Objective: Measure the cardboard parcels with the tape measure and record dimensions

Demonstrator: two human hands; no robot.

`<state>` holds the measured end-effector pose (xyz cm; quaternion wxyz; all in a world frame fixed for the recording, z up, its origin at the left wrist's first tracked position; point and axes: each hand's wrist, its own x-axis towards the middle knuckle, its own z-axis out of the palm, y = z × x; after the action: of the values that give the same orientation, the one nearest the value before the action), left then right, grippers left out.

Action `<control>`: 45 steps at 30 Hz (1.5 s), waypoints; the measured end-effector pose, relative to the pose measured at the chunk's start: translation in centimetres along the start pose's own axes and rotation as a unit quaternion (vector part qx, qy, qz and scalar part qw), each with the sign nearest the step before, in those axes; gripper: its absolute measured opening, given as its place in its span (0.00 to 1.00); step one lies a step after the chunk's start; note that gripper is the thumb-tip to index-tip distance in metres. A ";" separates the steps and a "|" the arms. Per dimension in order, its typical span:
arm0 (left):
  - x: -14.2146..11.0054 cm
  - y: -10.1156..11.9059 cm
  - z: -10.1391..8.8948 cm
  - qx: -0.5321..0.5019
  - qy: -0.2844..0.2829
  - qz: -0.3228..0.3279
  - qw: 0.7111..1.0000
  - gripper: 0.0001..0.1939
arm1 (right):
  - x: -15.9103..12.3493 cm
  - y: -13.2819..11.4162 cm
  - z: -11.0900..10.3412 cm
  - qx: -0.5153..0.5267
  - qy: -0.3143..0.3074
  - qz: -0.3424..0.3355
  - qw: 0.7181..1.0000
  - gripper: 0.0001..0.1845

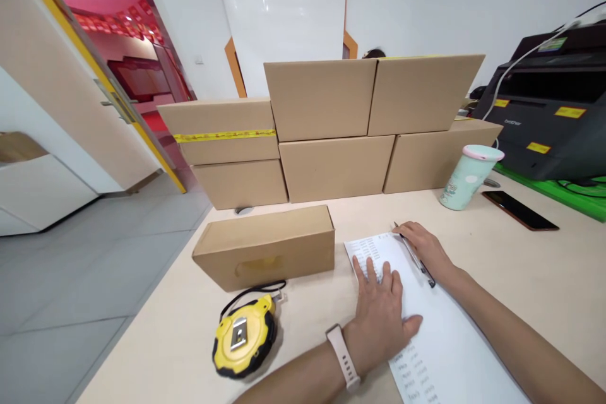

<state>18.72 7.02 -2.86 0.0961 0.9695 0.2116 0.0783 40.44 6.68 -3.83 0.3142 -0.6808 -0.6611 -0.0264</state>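
Note:
My left hand [381, 312] lies flat with spread fingers on a white printed sheet [454, 353], its wrist wearing a pale pink band [343, 356]. The sheet has columns of small text along its left side, too small to read. At the sheet's top right edge, my right hand [426, 249] is closed with bent fingers on a pen [416, 260]. One end of the pen pokes out beyond the fingertips; the dark other end slants back over the paper. Left of the sheet are a long closed cardboard box [269, 246] and a yellow and black tape measure [246, 338] with a black strap.
Stacked cardboard boxes [336, 167] line the table's back, one banded with yellow tape [227, 135]. On the right stand a mint cup [468, 180], a phone [521, 209] and a black printer [549, 101]. The table's left edge [142, 306] drops to a tiled floor.

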 end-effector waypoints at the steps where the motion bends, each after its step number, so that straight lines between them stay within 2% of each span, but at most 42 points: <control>1: 0.0 0.0 0.0 0.000 -0.002 0.000 1.000 0.43 | -0.1 0.6 0.1 -0.017 -0.003 -0.006 1.000 0.18; 6: 0.0 -0.3 0.2 0.005 0.020 0.001 1.000 0.41 | -0.2 2.2 1.6 -0.057 0.044 0.019 0.997 0.31; 9: -0.2 0.1 -0.1 0.044 0.099 0.022 0.994 0.37 | -0.2 2.5 2.1 -0.055 0.074 0.042 0.995 0.30; 13: -1.1 2.3 -1.2 0.094 0.238 0.106 0.961 0.12 | -0.3 2.9 2.0 -0.046 0.082 0.058 0.994 0.27; 15: -2.3 3.7 -1.9 0.089 0.286 0.144 0.943 0.14 | -0.3 3.0 2.0 -0.041 0.081 0.064 0.994 0.26; 17: -4.4 4.5 -2.9 0.070 0.308 0.153 0.936 0.18 | -0.4 3.1 1.9 -0.037 0.076 0.069 0.994 0.26; 18: -5.7 4.5 -3.4 0.051 0.317 0.141 0.937 0.19 | -0.4 3.0 1.9 -0.036 0.073 0.070 0.994 0.26; 20: -8.7 3.5 -4.5 -0.012 0.332 0.071 0.940 0.17 | -0.4 3.0 1.8 -0.033 0.068 0.072 0.995 0.26; 22: -12.1 1.3 -5.6 -0.087 0.351 -0.066 0.930 0.12 | -0.4 2.9 1.7 -0.032 0.065 0.073 0.995 0.25; 24: -15.4 -1.6 -6.4 -0.087 0.355 -0.152 0.918 0.04 | -0.4 2.9 1.5 -0.033 0.066 0.089 0.993 0.23; 25: -16.9 -3.2 -6.7 -0.084 0.353 -0.188 0.913 0.05 | -0.3 2.9 1.4 -0.032 0.067 0.101 0.992 0.21; 28: -20.1 -7.1 -7.3 -0.096 0.305 -0.259 0.911 0.27 | 0.2 2.4 0.2 -0.018 0.070 0.132 0.989 0.20; 30: -21.2 -8.7 -7.4 -0.112 0.261 -0.277 0.918 0.38 | 0.7 1.2 -1.0 -0.006 0.079 0.139 0.987 0.21; 33: -21.2 -10.0 -7.4 -0.141 0.201 -0.275 0.929 0.46 | 1.6 -2.8 -3.0 0.029 0.099 0.128 0.986 0.21; 35: -20.6 -10.5 -7.3 -0.159 0.172 -0.273 0.933 0.48 | 2.2 -6.4 -4.0 0.069 0.105 0.083 0.989 0.19; 38: -19.9 -10.9 -7.1 -0.190 0.150 -0.277 0.930 0.48 | 3.3 -12.0 -4.4 0.092 0.071 -0.008 0.993 0.20; 42: -20.4 -10.4 -7.1 -0.251 0.187 -0.292 0.904 0.45 | 5.3 -17.3 -3.2 0.051 0.033 -0.148 0.987 0.21; 45: -22.3 -9.5 -7.7 -0.330 0.246 -0.295 0.863 0.42 | 7.3 -19.8 -1.7 -0.008 -0.014 -0.195 0.981 0.25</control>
<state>-6.49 7.18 0.01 0.3737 0.7230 0.4659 0.3472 23.87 10.90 8.62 0.2887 -0.5416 -0.7852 -0.0827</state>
